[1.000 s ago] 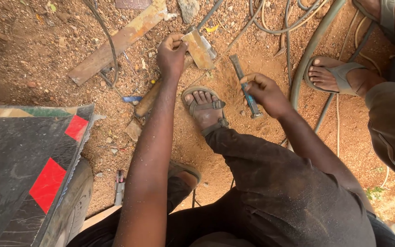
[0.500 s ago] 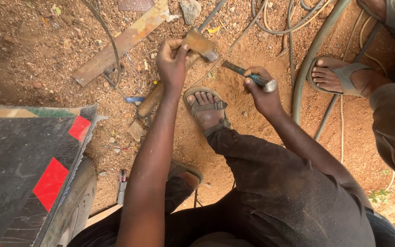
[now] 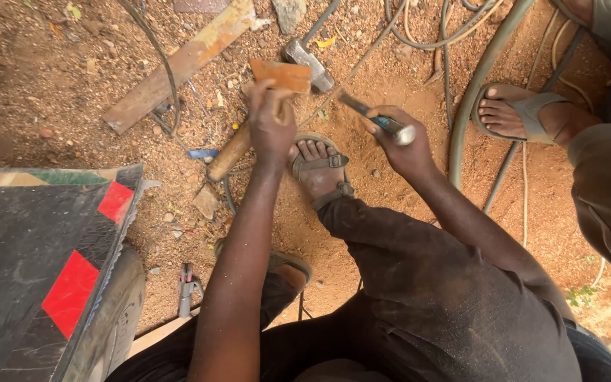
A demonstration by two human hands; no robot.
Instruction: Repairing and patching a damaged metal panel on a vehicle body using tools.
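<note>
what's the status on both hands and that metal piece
Left hand grips the flat rusty plate. Right hand holds blue-handled tool. Hammer lies beneath, by sandalled foot.

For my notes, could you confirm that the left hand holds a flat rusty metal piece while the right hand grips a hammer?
Not quite: the right hand grips a blue-handled screwdriver, not a hammer, as the head view shows. The left hand does hold the flat rusty metal piece.

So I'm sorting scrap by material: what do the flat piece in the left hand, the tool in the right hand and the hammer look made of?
Flat piece: probably rusted steel plate, orange-brown, matte, thin straight edges. Tool: dark metal shaft, handle apparently blue plastic with a pale end. Hammer: dull grey metal head, round wooden handle, tan and worn.
</note>
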